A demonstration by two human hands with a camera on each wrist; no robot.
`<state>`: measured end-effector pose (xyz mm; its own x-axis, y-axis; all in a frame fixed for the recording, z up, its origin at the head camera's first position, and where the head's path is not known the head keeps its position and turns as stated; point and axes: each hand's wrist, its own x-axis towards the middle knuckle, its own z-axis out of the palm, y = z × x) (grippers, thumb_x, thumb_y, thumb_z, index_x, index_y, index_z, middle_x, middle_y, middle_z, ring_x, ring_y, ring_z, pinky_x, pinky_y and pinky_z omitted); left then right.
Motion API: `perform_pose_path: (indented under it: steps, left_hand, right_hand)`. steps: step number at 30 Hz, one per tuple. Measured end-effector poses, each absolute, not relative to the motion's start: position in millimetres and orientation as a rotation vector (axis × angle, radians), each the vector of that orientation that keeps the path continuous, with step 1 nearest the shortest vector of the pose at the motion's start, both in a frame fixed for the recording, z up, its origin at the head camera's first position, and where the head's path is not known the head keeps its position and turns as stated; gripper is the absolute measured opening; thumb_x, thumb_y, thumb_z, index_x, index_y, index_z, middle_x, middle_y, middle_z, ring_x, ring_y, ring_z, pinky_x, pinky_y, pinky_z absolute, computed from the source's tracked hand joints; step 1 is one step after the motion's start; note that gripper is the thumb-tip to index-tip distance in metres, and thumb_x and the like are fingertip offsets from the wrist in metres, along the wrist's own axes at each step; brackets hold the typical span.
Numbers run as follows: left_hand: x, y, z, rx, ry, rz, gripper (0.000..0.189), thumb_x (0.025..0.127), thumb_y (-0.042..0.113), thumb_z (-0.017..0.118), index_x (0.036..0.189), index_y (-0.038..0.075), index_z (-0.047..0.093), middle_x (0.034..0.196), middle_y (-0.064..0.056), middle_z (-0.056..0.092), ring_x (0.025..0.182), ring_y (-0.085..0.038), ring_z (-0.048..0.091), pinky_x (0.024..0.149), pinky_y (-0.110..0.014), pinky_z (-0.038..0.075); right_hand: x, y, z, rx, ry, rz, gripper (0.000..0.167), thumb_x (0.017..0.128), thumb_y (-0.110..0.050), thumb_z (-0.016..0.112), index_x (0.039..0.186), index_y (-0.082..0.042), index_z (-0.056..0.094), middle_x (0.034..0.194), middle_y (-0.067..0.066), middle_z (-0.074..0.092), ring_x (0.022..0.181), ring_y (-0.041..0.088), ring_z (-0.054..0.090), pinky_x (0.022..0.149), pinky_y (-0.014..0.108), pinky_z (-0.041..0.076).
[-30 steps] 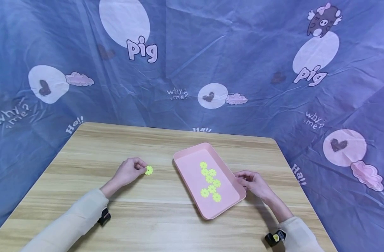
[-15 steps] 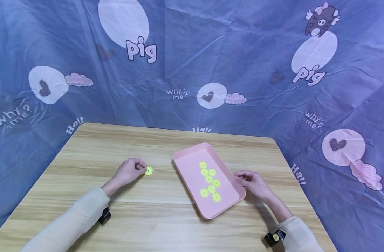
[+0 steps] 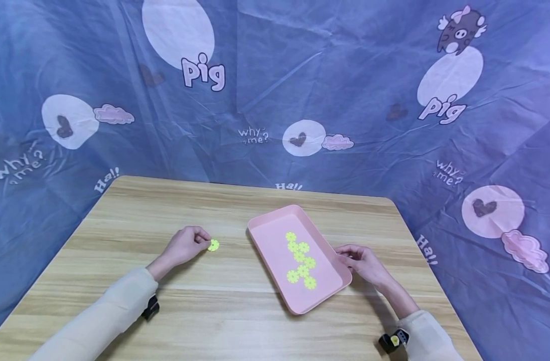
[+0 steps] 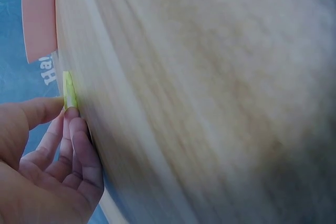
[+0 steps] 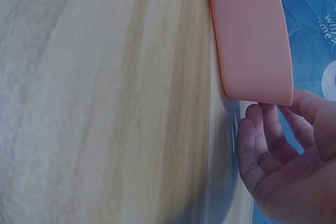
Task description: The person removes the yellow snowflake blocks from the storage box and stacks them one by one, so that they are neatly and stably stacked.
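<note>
My left hand [image 3: 185, 245] pinches a yellow-green snowflake building disc [image 3: 214, 244] between thumb and fingertips, low over the wooden table, left of the tray. The left wrist view shows that disc [image 4: 70, 90] edge-on, with thumb on one side and fingers on the other. A pink rectangular tray [image 3: 268, 273] lies angled on the table. Inside it are several similar discs [image 3: 299, 256], close together in an irregular cluster. At the tray's right side, my right hand [image 3: 364, 264] holds the rim with thumb and fingers; its fingertips meet the tray's end wall [image 5: 257, 51] in the right wrist view.
The wooden table [image 3: 202, 316] has a far edge running close to a blue printed cloth [image 3: 266, 90], which hangs behind and at both sides. Bare wood separates the left hand from the tray. Black wrist cameras [image 3: 151, 308] sit under both sleeves.
The left hand and its disc have barely shifted. The tray, the discs in it and the right hand stay in place.
</note>
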<state>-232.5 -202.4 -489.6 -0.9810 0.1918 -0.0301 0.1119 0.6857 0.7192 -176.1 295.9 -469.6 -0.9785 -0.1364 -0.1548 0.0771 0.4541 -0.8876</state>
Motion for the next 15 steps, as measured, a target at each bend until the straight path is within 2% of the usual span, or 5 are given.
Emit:
perform_pose_path:
  steps: [7, 11, 15]
  left_hand:
    - [-231.7, -204.5, -484.7, 0.252, 2.793, 1.217, 0.013, 0.094, 0.017, 0.074, 0.102, 0.006, 0.077, 0.089, -0.006, 0.075, 0.082, -0.013, 0.065, 0.077, -0.029, 0.049]
    - [-228.9, -202.4, -474.1, 0.321, 2.765, 1.337, 0.019, 0.098, 0.019, 0.073, 0.11, 0.004, 0.075, 0.098, -0.012, 0.076, 0.08, -0.018, 0.069, 0.07, -0.027, 0.052]
    - [-223.6, -193.7, -464.1, 0.428, 2.722, 1.409, 0.022, 0.099, 0.02, 0.072, 0.114, 0.004, 0.074, 0.102, -0.012, 0.075, 0.077, -0.014, 0.067, 0.068, -0.024, 0.052]
  right_hand:
    - [-177.3, 296.2, -471.1, -0.042, 2.502, -1.53, 0.036, 0.1, -0.011, 0.07, 0.128, 0.01, 0.067, 0.1, 0.004, 0.075, 0.08, 0.003, 0.063, 0.065, 0.02, 0.053]
    - [-177.2, 295.9, -470.3, -0.038, 2.499, -1.533, 0.037, 0.1, -0.011, 0.07, 0.129, 0.011, 0.067, 0.102, 0.007, 0.075, 0.081, 0.003, 0.063, 0.066, 0.021, 0.054]
    - [-177.4, 295.4, -469.2, -0.029, 2.495, -1.533, 0.037, 0.1, -0.012, 0.071, 0.129, 0.01, 0.066, 0.103, 0.01, 0.075, 0.081, 0.004, 0.063, 0.066, 0.021, 0.054]
